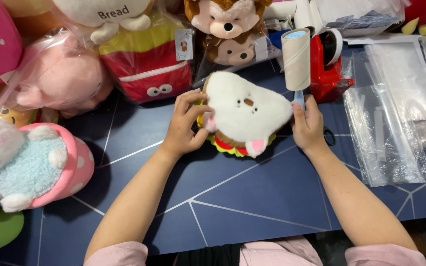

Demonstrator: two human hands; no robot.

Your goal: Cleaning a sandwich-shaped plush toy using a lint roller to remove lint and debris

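The white plush toy (245, 113) lies mid-tabletop (252, 197); the left hand (183, 125) clasps its left edge, its grip closed on it, while the right hand (309, 125), touching its right edge, clamps a lint roller (297, 59)

Clear plastic bags (390, 128) lie at the tabletop's right edge; a small white card label (184, 44) hangs on the bagged red-and-yellow plush (146, 64) at the far edge.

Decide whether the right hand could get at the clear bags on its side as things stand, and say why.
Probably yes, once freed. The clear bags lie flat just beyond the right hand with bare table between them, but that hand grips a lint roller against the white plush.
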